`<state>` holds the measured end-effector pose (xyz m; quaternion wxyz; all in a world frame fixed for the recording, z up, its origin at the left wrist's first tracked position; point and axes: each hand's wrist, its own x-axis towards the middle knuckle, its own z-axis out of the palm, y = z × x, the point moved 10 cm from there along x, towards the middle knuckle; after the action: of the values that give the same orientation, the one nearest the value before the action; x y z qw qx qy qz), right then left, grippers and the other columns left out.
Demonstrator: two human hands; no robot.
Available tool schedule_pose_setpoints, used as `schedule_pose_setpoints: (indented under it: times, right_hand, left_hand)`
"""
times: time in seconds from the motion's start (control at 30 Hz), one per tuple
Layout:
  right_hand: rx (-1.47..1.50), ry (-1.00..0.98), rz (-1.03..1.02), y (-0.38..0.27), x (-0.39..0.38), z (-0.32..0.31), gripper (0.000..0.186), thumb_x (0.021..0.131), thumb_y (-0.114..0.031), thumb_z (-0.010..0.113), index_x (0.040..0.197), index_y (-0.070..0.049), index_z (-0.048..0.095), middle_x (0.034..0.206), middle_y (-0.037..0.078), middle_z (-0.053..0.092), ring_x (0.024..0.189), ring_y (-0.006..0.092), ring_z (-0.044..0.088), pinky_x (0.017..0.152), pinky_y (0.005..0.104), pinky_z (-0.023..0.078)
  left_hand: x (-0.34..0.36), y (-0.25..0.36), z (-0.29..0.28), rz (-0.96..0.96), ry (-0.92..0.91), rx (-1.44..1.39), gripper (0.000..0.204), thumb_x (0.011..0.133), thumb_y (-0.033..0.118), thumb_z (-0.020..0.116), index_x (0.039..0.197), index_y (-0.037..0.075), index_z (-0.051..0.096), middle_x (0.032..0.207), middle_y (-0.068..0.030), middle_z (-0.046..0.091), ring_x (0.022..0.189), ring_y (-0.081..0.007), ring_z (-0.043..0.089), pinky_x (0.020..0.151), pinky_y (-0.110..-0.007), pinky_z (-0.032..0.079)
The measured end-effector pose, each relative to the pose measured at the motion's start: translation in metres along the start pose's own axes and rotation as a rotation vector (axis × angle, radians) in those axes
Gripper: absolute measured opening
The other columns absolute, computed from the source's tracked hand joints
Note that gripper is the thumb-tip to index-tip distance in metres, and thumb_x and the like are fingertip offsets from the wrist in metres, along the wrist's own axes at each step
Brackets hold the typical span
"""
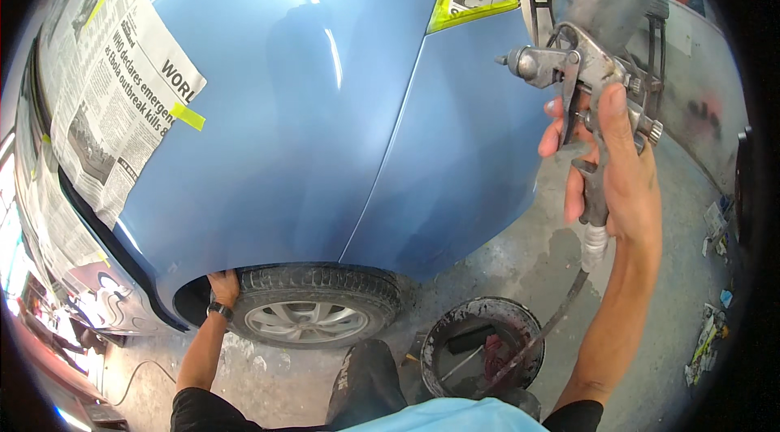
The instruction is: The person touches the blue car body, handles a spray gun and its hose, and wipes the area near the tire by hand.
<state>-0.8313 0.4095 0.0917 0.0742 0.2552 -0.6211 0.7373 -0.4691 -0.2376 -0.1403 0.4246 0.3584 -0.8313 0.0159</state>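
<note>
My right hand (621,168) grips the handle of a metal spray gun (581,66) with a cup on top, its nozzle aimed left at the blue car body (325,123); two fingers lie by the trigger. A hose (540,334) runs down from the handle. My left hand (223,286), a dark watch on its wrist, rests on the wheel arch edge beside the tyre (313,302).
Newspaper (106,91) held with yellow tape (188,115) masks the windows at left and top. A round black bucket (479,347) with scraps stands on the concrete floor by my knee. A metal stand (650,42) and paper litter (711,326) are at right.
</note>
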Motion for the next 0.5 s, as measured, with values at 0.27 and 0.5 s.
schedule_pose_setpoints:
  times: [0.27, 0.5]
  right_hand:
    - [0.004, 0.049, -0.047, -0.003, 0.001, -0.004, 0.075, 0.099, -0.068, 0.042, 0.112, 0.002, 0.065, 0.082, 0.012, 0.065, 0.038, 0.0119, 0.047, 0.031, 0.0237, 0.034]
    - [-0.181, -0.26, 0.09, 0.005, -0.03, 0.025, 0.078, 0.096, -0.072, 0.043, 0.114, 0.001, 0.064, 0.083, 0.011, 0.066, 0.039, 0.0135, 0.05, 0.036, 0.0251, 0.036]
  left_hand:
    - [0.002, -0.017, 0.015, -0.055, -0.098, -0.025, 0.056, 0.102, 0.03, 0.052, 0.143, -0.006, 0.042, 0.149, -0.0303, 0.04, 0.137, -0.0459, 0.034, 0.119, -0.051, 0.02]
    - [-0.002, -0.019, 0.018, -0.136, -0.086, -0.167, 0.05, 0.1, 0.025, 0.055, 0.137, -0.008, 0.045, 0.142, -0.0291, 0.047, 0.132, -0.0472, 0.04, 0.117, -0.049, 0.024]
